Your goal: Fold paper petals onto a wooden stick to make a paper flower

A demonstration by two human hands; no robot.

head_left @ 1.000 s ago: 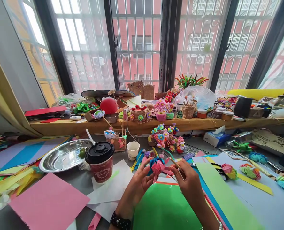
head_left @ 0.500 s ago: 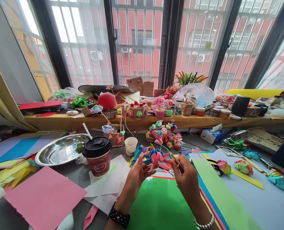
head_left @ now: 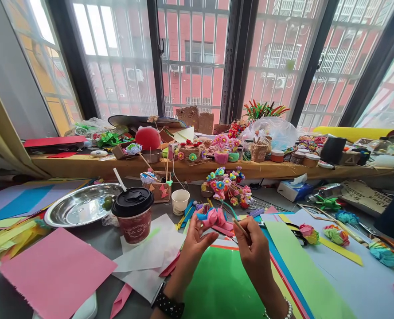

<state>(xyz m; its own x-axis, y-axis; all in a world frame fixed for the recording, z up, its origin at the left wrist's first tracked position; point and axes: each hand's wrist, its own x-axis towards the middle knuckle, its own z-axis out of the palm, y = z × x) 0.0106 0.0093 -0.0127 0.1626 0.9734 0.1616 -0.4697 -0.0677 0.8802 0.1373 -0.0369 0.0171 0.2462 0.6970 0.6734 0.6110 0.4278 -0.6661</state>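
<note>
My left hand (head_left: 197, 243) is closed around the lower left of a pink and blue folded paper piece (head_left: 215, 217), its thumb stretched out to the right below it. My right hand (head_left: 254, 243) pinches a thin wooden stick (head_left: 241, 229) just to the right of the paper piece. I cannot tell whether the stick touches the paper. Under both hands lies a shiny green sheet (head_left: 220, 279). Just behind the hands is a heap of blue and yellow paper strips (head_left: 187, 215), and a bunch of colourful crocheted flowers (head_left: 225, 184) stands beyond it.
Left of my hands stand a lidded drink cup (head_left: 133, 221) with a straw and a metal tray (head_left: 72, 212). A white paper cup (head_left: 180, 201) is farther back. Pink paper (head_left: 57, 274) lies at front left; paper flowers (head_left: 336, 233) lie right. A crowded window ledge (head_left: 190, 166) runs behind.
The paper piece has turned in my left hand, so blue shows at its left end. My left thumb has come down off it. The right hand keeps its pinch on the stick.
</note>
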